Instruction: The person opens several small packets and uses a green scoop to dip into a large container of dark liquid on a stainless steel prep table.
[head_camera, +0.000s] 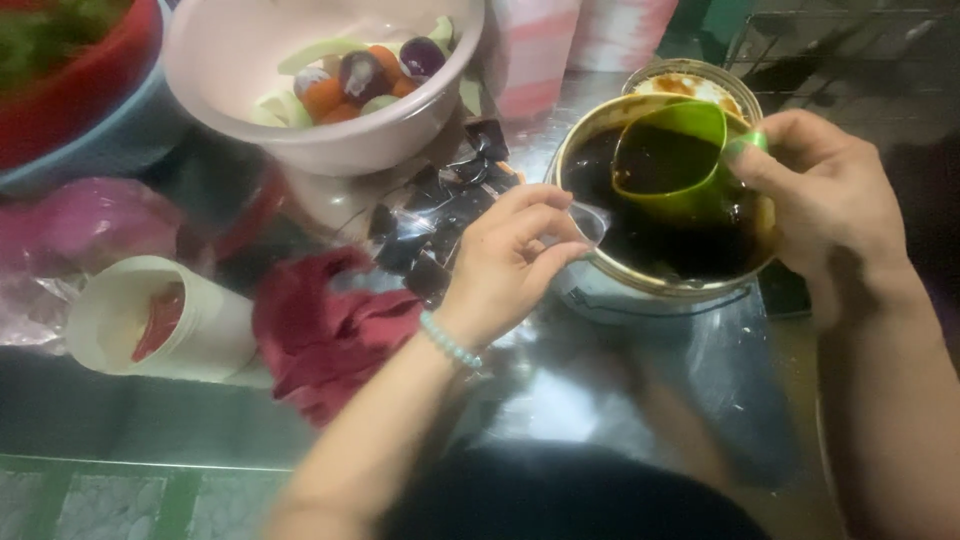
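Note:
My right hand (825, 195) grips the handle of a green scoop cup (672, 160) full of dark liquid, held over a round metal pot (600, 290) of the same dark liquid. My left hand (505, 262), with a pale bead bracelet on the wrist, pinches a small clear plastic bag (588, 220) at the pot's near-left rim, just below the scoop. Behind that hand lies a clear bag of dark jelly cubes (440, 215).
A pink bowl (250, 60) with cut fruit pieces stands at the back. A cream cup (200, 330) lies on its side at the left beside a dark red cloth (320, 335). A red and blue basin (90, 110) sits far left; a pink plastic bag (80, 220) lies below it.

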